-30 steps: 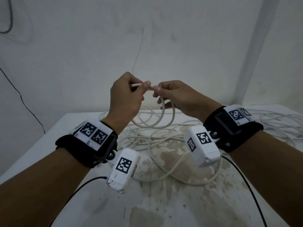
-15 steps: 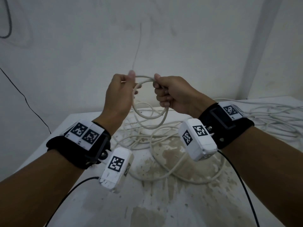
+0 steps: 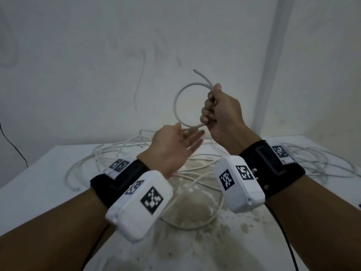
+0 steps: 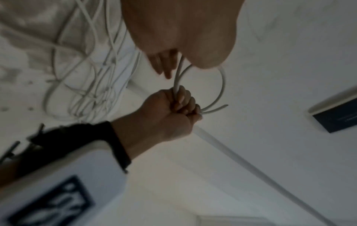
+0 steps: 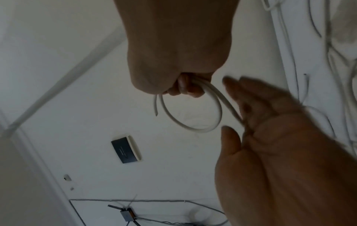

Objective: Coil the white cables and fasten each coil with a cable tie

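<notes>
coiling step: right hand (image 3: 221, 112) grip fisted on 1st loop of white cable (image 3: 178, 106) above desk (image 3: 39, 173), left hand (image 3: 175, 145) spread, empty; next: feed slack into 2nd loop.

All three views are dim and grey, lit by soft, even light with no visible lamp, no glare and only faint shadows. The head view is the sharpest, though the left hand (image 3: 173, 147) is smeared by motion while the right hand (image 3: 220, 112) stays fairly crisp; the wall (image 3: 97, 65) looks flat and slightly noisy, and the bench (image 3: 39, 182) edges bow near the frame sides from the wide lens. Both wrist views are softer and murkier: nearby skin falls into dark shade, the marker block (image 4: 48, 198) at the near left is heavily out of focus, and the left hand's fingers (image 5: 251, 94) blur.
</notes>
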